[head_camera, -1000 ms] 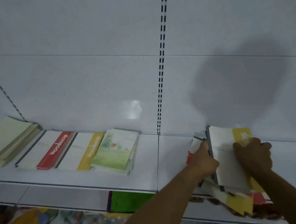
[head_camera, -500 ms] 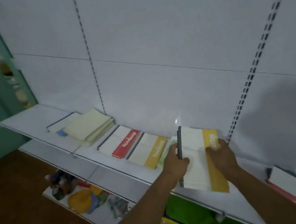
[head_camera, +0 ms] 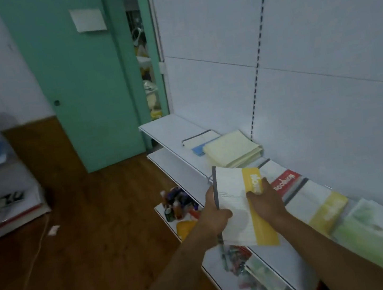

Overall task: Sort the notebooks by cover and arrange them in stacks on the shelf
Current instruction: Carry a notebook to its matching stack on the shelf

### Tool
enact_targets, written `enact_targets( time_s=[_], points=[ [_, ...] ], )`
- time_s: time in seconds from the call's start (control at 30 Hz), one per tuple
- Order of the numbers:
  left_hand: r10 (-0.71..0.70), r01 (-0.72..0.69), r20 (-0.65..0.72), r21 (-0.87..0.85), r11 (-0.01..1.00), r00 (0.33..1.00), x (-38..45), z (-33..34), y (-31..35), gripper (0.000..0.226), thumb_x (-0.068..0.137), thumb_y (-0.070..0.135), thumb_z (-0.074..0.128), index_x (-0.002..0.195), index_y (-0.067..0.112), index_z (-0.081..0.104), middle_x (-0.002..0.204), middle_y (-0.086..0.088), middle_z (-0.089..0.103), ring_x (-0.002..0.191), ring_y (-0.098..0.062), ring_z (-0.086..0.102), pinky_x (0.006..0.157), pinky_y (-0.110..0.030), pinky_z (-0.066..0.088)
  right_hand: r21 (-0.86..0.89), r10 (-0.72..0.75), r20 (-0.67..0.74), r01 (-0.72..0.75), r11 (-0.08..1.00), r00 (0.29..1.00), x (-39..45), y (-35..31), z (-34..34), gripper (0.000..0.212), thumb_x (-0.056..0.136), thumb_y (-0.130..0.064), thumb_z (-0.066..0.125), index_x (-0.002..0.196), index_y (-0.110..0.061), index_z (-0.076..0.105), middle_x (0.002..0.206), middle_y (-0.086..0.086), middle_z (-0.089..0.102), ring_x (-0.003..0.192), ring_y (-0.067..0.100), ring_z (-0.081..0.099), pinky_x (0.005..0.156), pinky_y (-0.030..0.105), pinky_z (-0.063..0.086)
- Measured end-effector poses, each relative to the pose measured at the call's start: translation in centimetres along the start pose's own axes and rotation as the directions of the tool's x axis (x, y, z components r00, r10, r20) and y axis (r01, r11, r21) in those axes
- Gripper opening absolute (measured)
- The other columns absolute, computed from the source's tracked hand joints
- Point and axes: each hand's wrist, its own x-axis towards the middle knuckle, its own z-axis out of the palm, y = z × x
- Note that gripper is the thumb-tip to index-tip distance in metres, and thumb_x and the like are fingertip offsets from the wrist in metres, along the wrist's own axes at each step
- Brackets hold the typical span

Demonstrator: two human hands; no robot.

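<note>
Yellow-banded notebook now farther left — both hands' grip unchanged.

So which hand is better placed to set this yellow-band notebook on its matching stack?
Probably the right hand: it grips the held notebook on the shelf side, nearest the yellow-band stack. The left hand holds the spine edge, farther away.

Head camera looks down and leftward along the shelf, close above it.

We read only blurred, partly hidden lettering on the yellow-banded notebook and red-banded notebook.
</note>
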Motion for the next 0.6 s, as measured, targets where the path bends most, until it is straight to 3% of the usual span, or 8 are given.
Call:
enact_targets(
  time_s=[0.1, 0.17, 0.23, 0.4, 0.47, 0.53, 0.6],
  points=[
    [-0.002, 0.001, -0.055, -0.023, 1.0, 0.998, 0.6, -1.8, -0.5, 0.076, 0.08, -0.013, 0.049, 0.135, 0.036, 0.028, 0.123, 0.0, 0.053, 0.112, -0.024, 0.052, 0.084, -0.035, 0.052, 0.011, -0.03, 0.026, 0.03, 0.999, 0.999, 1.1, -1.0, 2.3, 0.047, 0.09, -0.015, 0.055, 0.135, -0.008, 0.043, 0.124, 0.014, 0.056, 0.116, 0.033, 0.053, 0.092, 0.035, 0.042],
    [-0.005, 0.004, -0.094, -0.016, 1.0, 0.996, 1.5, -2.6, -0.8, 0.075, 0.08, -0.012, 0.049, 0.129, 0.04, 0.028, 0.12, 0.002, 0.052, 0.112, -0.024, 0.052, 0.088, -0.039, 0.051, 0.024, -0.045, 0.045, 0.044, 0.999, 0.998, 2.3, -1.1, 3.3, 0.035, 0.086, -0.015, 0.056, 0.121, -0.014, 0.052, 0.113, 0.01, 0.062, 0.105, 0.03, 0.058, 0.088, 0.036, 0.047],
    [-0.006, 0.006, -0.104, 0.0, 1.0, 0.995, 2.9, -2.8, -0.9, 0.076, 0.078, -0.009, 0.051, 0.134, 0.038, 0.03, 0.122, 0.0, 0.054, 0.112, -0.025, 0.053, 0.091, -0.044, 0.051, 0.034, -0.06, 0.07, 0.058, 0.998, 0.996, 3.7, -1.1, 3.8, 0.033, 0.085, -0.016, 0.056, 0.118, -0.015, 0.053, 0.109, 0.009, 0.063, 0.101, 0.029, 0.059, 0.086, 0.037, 0.048],
    [0.002, 0.009, -0.096, 0.11, 0.994, 0.995, 7.3, -0.5, 0.7, 0.067, 0.081, -0.01, 0.048, 0.135, 0.028, 0.035, 0.108, 0.008, 0.056, 0.093, -0.01, 0.056, 0.071, -0.021, 0.049, 0.072, -0.027, 0.054, 0.023, 0.997, 0.998, 8.0, -0.3, 1.5, 0.036, 0.085, -0.021, 0.055, 0.12, -0.015, 0.05, 0.108, 0.007, 0.06, 0.101, 0.029, 0.059, 0.083, 0.033, 0.046],
    [0.005, 0.009, -0.073, 0.189, 0.982, 0.997, 9.3, 1.6, 2.0, 0.066, 0.085, -0.006, 0.049, 0.139, 0.027, 0.032, 0.106, 0.008, 0.056, 0.092, -0.014, 0.056, 0.078, -0.027, 0.05, 0.102, -0.021, 0.004, 0.021, 0.995, 1.0, 10.0, 0.5, -0.5, 0.034, 0.083, -0.023, 0.054, 0.116, -0.014, 0.049, 0.106, 0.004, 0.059, 0.097, 0.028, 0.059, 0.081, 0.032, 0.046],
    [0.009, 0.007, -0.061, 0.244, 0.97, 0.998, 11.5, 3.9, 2.7, 0.067, 0.087, -0.002, 0.052, 0.145, 0.023, 0.03, 0.117, -0.001, 0.059, 0.101, -0.02, 0.056, 0.089, -0.034, 0.051, 0.118, 0.005, -0.055, 0.001, 0.993, 0.998, 11.9, 1.4, -2.6, 0.036, 0.087, -0.018, 0.054, 0.122, -0.012, 0.046, 0.106, 0.004, 0.058, 0.092, 0.025, 0.056, 0.077, 0.03, 0.043],
    [0.009, 0.007, -0.046, 0.33, 0.944, 0.999, 12.9, 6.4, 3.0, 0.067, 0.087, 0.003, 0.053, 0.146, 0.022, 0.029, 0.129, -0.007, 0.056, 0.104, -0.019, 0.053, 0.089, -0.032, 0.048, 0.12, 0.038, -0.104, -0.025, 0.992, 0.994, 12.9, 2.9, -4.5, 0.041, 0.089, -0.015, 0.054, 0.129, -0.008, 0.043, 0.109, 0.005, 0.058, 0.097, 0.026, 0.057, 0.082, 0.032, 0.046]
  ],
)
